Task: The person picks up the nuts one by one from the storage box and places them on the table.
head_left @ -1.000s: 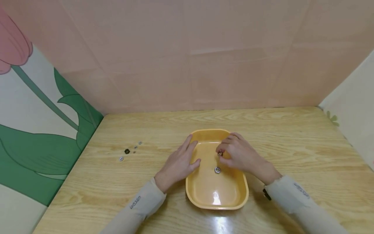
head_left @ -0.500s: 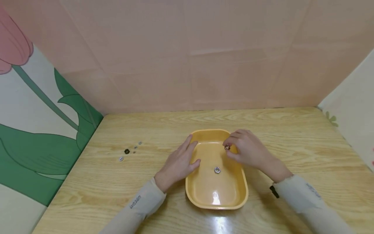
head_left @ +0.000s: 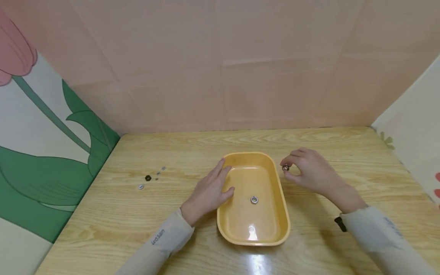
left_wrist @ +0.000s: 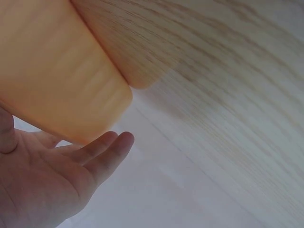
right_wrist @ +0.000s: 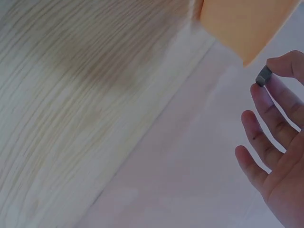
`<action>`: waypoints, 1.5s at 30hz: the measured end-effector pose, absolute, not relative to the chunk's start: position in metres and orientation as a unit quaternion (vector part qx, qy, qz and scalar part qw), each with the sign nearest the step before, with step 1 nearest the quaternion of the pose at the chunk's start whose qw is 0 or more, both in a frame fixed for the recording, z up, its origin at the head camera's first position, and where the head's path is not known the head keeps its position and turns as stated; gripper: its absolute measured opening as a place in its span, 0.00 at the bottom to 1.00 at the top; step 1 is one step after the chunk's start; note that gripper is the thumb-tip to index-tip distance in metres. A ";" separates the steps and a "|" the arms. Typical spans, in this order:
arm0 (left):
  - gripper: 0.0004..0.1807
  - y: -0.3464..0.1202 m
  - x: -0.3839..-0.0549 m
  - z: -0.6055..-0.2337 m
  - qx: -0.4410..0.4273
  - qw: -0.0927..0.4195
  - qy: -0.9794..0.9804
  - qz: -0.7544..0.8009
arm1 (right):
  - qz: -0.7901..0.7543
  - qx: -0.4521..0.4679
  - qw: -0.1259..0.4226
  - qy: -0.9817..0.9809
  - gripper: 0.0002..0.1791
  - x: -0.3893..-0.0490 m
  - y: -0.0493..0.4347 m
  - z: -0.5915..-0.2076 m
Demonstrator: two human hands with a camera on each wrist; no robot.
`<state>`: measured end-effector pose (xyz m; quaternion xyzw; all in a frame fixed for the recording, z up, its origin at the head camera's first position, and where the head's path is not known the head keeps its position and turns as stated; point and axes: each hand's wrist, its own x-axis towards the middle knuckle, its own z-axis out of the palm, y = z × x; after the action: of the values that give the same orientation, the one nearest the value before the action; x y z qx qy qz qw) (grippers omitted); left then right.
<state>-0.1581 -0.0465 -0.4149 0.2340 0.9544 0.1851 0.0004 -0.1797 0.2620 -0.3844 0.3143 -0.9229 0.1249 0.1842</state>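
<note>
A yellow tray (head_left: 237,227) stands on the wooden table, with one silver hex nut (head_left: 254,200) lying on its floor. My left hand (head_left: 207,194) rests on the tray's left rim, fingers fairly straight; the left wrist view shows this hand (left_wrist: 52,180) against the tray's outer wall (left_wrist: 61,80). Just beyond the right rim, above the table, my right hand (head_left: 314,173) pinches a dark metal nut (head_left: 285,167) between thumb and fingertips. In the right wrist view the same nut (right_wrist: 263,76) is seen edge-on, and the other fingers are spread loosely.
On the table's left side lie a black hex nut (head_left: 148,178), a silver nut (head_left: 141,187) and several smaller metal pieces (head_left: 158,173). A pink-beige covering (head_left: 220,76) rises behind the table, and a flower-printed panel (head_left: 44,164) borders the left.
My right hand has carried the pinched nut from above the tray's inside out over the right rim, moving right and slightly away. My left hand has stayed on the left rim.
</note>
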 end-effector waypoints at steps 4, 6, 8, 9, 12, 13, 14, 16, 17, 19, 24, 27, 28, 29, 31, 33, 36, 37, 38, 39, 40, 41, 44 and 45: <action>0.37 -0.046 -0.158 -0.416 0.232 0.002 0.955 0.185 | 0.117 0.306 0.180 -0.927 0.07 -0.180 0.273 -0.385; 0.36 -0.046 -0.158 -0.416 0.232 0.003 0.955 0.187 | 0.110 0.303 0.175 -0.930 0.07 -0.179 0.278 -0.384; 0.36 -0.046 -0.158 -0.416 0.231 0.005 0.955 0.187 | 0.104 0.302 0.171 -0.932 0.07 -0.180 0.284 -0.384; 0.36 -0.046 -0.158 -0.416 0.231 0.005 0.955 0.187 | 0.100 0.301 0.170 -0.933 0.07 -0.180 0.287 -0.384; 0.36 -0.046 -0.158 -0.416 0.232 0.004 0.955 0.188 | 0.093 0.298 0.168 -0.935 0.07 -0.180 0.295 -0.384; 0.36 -0.046 -0.158 -0.416 0.233 0.002 0.954 0.187 | 0.092 0.296 0.166 -0.936 0.07 -0.180 0.298 -0.385; 0.36 -0.046 -0.158 -0.416 0.234 0.000 0.954 0.187 | 0.089 0.294 0.163 -0.938 0.07 -0.181 0.300 -0.386; 0.36 -0.046 -0.159 -0.417 0.236 -0.003 0.954 0.187 | 0.086 0.289 0.149 -0.942 0.08 -0.181 0.306 -0.387; 0.36 -0.046 -0.159 -0.417 0.236 -0.004 0.953 0.188 | 0.084 0.286 0.143 -0.944 0.08 -0.181 0.308 -0.389; 0.36 -0.046 -0.159 -0.417 0.237 -0.005 0.953 0.189 | 0.079 0.282 0.131 -0.947 0.08 -0.181 0.313 -0.392; 0.36 -0.047 -0.159 -0.417 0.238 -0.003 0.953 0.188 | 0.071 0.276 0.117 -0.951 0.08 -0.181 0.325 -0.402; 0.36 -0.047 -0.159 -0.417 0.237 -0.002 0.953 0.187 | 0.069 0.271 0.110 -0.954 0.07 -0.181 0.332 -0.407; 0.36 -0.047 -0.159 -0.417 0.237 -0.002 0.953 0.187 | 0.067 0.269 0.108 -0.955 0.07 -0.182 0.333 -0.408; 0.36 -0.047 -0.159 -0.417 0.237 -0.002 0.953 0.187 | 0.066 0.266 0.105 -0.956 0.07 -0.182 0.335 -0.409; 0.36 -0.046 -0.160 -0.417 0.235 0.000 0.954 0.187 | 0.063 0.263 0.099 -0.958 0.08 -0.184 0.339 -0.411; 0.36 -0.047 -0.160 -0.417 0.234 0.001 0.954 0.188 | 0.064 0.262 0.094 -0.959 0.08 -0.184 0.341 -0.412; 0.37 -0.047 -0.160 -0.417 0.233 0.001 0.954 0.189 | 0.064 0.258 0.084 -0.960 0.08 -0.185 0.344 -0.414; 0.37 -0.047 -0.160 -0.417 0.233 0.001 0.954 0.189 | 0.062 0.257 0.080 -0.961 0.08 -0.185 0.345 -0.414; 0.37 -0.047 -0.160 -0.417 0.232 0.001 0.954 0.189 | 0.062 0.256 0.076 -0.962 0.08 -0.185 0.345 -0.415; 0.37 -0.047 -0.160 -0.417 0.232 0.001 0.954 0.189 | 0.060 0.254 0.072 -0.963 0.08 -0.185 0.346 -0.416; 0.37 -0.047 -0.160 -0.417 0.232 0.001 0.954 0.190 | 0.057 0.252 0.069 -0.964 0.07 -0.185 0.347 -0.417; 0.37 -0.047 -0.160 -0.417 0.232 0.000 0.954 0.191 | 0.053 0.251 0.065 -0.964 0.07 -0.185 0.347 -0.417; 0.37 -0.047 -0.160 -0.418 0.233 -0.001 0.954 0.191 | 0.045 0.248 0.057 -0.966 0.07 -0.185 0.349 -0.420; 0.37 -0.047 -0.160 -0.418 0.234 -0.001 0.953 0.191 | 0.041 0.247 0.055 -0.967 0.07 -0.185 0.350 -0.421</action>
<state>-0.1600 -0.0469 -0.4178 0.2336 0.9534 0.1908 -0.0009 -0.1855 0.3502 -0.4210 0.2469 -0.9666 0.0407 0.0553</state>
